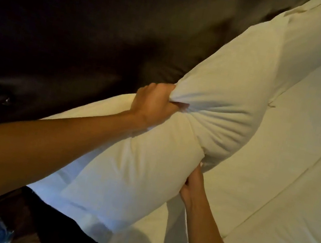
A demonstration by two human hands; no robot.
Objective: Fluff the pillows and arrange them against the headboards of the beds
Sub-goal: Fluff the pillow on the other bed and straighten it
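A head-worn camera looks down at a bed with a dark padded headboard [69, 27] filling the upper left. A plump white pillow [212, 100] leans against the headboard, running diagonally from the lower left to the upper right. The left hand [152, 103] reaches in from the left, its grip clamped on a bunched fold of the pillow's upper edge, fabric puckering around the fingers. The right hand [192, 187] comes up from below, its grip closed on the pillow's lower edge where it meets the bed. A second pillow [84, 113] lies partly hidden beneath the left forearm. White sheets [286, 174] cover the mattress at right
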